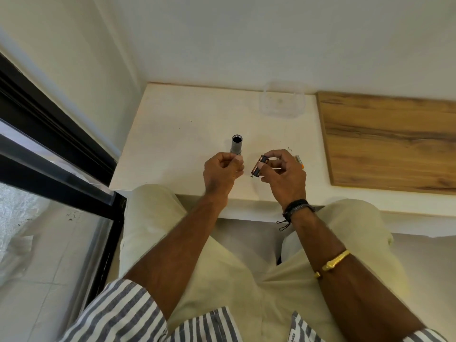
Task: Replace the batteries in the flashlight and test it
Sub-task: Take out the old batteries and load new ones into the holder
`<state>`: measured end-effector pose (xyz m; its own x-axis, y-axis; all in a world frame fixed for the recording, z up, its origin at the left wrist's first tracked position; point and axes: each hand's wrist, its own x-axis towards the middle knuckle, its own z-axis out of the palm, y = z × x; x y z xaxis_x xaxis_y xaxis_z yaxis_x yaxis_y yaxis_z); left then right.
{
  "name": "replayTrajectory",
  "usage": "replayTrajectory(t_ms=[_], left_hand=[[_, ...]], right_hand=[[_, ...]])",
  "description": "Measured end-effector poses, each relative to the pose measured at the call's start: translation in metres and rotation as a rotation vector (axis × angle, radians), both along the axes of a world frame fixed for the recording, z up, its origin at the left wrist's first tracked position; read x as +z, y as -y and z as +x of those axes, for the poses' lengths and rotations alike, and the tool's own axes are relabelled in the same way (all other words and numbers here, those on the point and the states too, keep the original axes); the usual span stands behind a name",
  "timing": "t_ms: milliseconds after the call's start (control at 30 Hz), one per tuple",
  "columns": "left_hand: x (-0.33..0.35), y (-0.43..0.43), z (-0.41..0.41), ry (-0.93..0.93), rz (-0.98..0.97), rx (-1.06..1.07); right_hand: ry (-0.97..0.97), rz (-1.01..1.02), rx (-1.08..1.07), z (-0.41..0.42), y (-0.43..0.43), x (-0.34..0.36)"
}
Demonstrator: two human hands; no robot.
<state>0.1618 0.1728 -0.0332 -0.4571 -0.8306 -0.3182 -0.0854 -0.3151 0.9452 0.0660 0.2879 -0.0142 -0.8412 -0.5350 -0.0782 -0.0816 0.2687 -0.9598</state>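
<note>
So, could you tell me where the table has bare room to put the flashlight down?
The table is bare left of the flashlight, and between it and the clear tub. It is crowded by the right hand, where batteries are held and another lies.

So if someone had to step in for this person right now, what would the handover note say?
Left hand: closed around the flashlight, open end up over the white table.
Right hand: holds a battery beside it.
Another battery seems to lie behind the right hand.
Done: flashlight opened.
Left: insert the battery, close the flashlight, switch it on to test.
</note>
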Motion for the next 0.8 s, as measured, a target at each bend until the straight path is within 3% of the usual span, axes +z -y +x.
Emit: replayTrajectory(t_ms=[100, 233, 633, 800], left_hand=[[-0.002, 0.009, -0.004, 0.173, -0.273, 0.105], [-0.005, 0.027, -0.012, 0.287, -0.462, 0.006], [-0.006, 0.033, -0.013, 0.299, -0.513, -0.137], [0.005, 0.028, 0.001, 0.25, -0.639, -0.163]], right_hand=[[0.056, -0.031, -0.037, -0.004, 0.001, 0.0], [0.089, -0.049, -0.043, -0.007, 0.001, -0.002], [0.184, -0.138, -0.019, -0.007, -0.001, -0.001], [0.238, -0.18, -0.019, -0.01, -0.002, 0.001]])
